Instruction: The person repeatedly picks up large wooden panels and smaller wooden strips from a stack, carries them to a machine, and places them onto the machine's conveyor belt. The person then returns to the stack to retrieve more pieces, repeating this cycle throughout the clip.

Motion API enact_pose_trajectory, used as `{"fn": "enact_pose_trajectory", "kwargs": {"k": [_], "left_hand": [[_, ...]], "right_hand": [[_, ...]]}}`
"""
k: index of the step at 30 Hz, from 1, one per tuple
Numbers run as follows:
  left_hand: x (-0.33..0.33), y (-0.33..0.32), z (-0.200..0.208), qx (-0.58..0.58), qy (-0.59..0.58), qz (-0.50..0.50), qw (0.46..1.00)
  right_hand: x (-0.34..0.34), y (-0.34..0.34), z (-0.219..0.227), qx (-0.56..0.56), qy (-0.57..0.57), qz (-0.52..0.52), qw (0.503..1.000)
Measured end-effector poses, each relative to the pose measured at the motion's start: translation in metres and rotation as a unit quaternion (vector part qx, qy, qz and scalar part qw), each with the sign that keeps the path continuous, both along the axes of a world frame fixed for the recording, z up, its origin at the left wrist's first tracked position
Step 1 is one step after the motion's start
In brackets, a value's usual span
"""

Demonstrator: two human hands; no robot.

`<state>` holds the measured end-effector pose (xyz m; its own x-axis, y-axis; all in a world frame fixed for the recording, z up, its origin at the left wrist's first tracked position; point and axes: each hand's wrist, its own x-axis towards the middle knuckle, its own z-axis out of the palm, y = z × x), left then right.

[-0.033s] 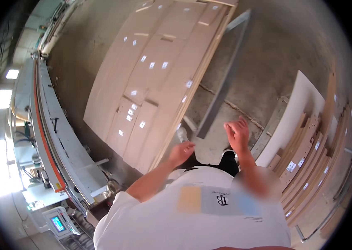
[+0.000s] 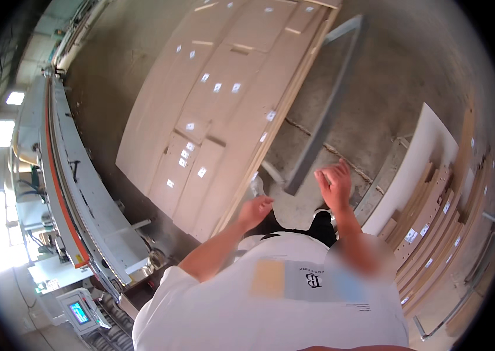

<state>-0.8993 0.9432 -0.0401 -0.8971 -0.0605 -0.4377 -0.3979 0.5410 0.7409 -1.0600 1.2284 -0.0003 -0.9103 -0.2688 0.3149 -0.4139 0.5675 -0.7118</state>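
A workshop with a bare floor (image 2: 394,70); clock directions are the person's, 12 straight ahead. The panels (image 2: 233,126) lie flat at 11 o'clock, their long axis running from about 7 to 1, the far end pointing to 1. They are probably laid face up so the labels (image 2: 236,88) can be read.

The left hand (image 2: 256,212) is just beside their near right edge, fingers curled; the palm is hidden, so I cannot tell how tightly it is closed or if it touches. The right hand (image 2: 334,181) hangs near the bar (image 2: 324,117), fingers loosely bent and grasping nothing visible. The bar lies at 12, roughly parallel to that edge.

At 2 a white sheet (image 2: 417,149) stands tilted; at 3, boards (image 2: 434,228) stand in a row on edge, perhaps to save space. A long machine (image 2: 80,193) fills 9 to 10, its screen (image 2: 79,312) at 8.
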Motion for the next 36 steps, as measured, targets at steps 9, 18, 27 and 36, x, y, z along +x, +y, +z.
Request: {"fn": "enact_pose_trajectory", "kwargs": {"k": [9, 18, 27, 36], "left_hand": [[0.012, -0.315, -0.254, -0.231, -0.179, -0.035, 0.956], [-0.035, -0.528, -0.308, -0.150, -0.260, 0.433, 0.850], [-0.110, -0.525, -0.387, -0.347, -0.226, 0.482, 0.772], [-0.118, -0.566, -0.354, -0.235, -0.247, 0.594, 0.729]], "right_hand": [[-0.027, -0.199, -0.044, 0.334, -0.062, -0.093, 0.936], [-0.036, -0.223, -0.061, 0.484, -0.108, -0.089, 0.864], [-0.044, -0.223, -0.070, 0.540, -0.126, -0.082, 0.828], [-0.040, -0.222, -0.073, 0.548, -0.106, -0.086, 0.825]]}}
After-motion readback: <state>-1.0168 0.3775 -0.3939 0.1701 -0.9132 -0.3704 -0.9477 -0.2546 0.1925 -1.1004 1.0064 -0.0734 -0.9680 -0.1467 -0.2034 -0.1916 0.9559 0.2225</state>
